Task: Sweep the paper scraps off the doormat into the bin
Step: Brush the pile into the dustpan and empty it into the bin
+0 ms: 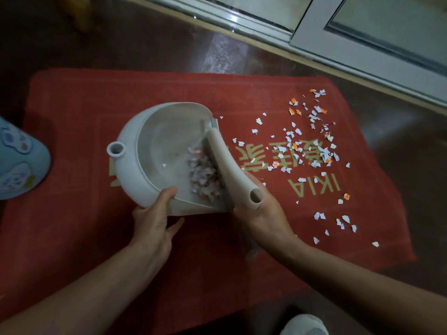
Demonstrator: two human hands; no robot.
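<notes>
A red doormat (101, 238) with gold lettering covers the dark floor. On it rests a white dustpan (154, 141), its mouth turned right. My left hand (154, 221) grips the pan's near rim, thumb over the edge. My right hand (261, 211) holds a white hand brush (229, 165) by its hollow handle. The brush lies across the pan's mouth against a heap of paper scraps (205, 177) inside the pan. Several white and orange scraps (312, 141) still lie scattered over the right part of the mat. No bin is in view.
A sliding door frame (338, 44) runs along the top right. A light blue patterned slipper (19, 160) sits at the left edge of the mat. Another white object (304, 326) shows at the bottom edge. Dark glossy floor (121, 32) surrounds the mat.
</notes>
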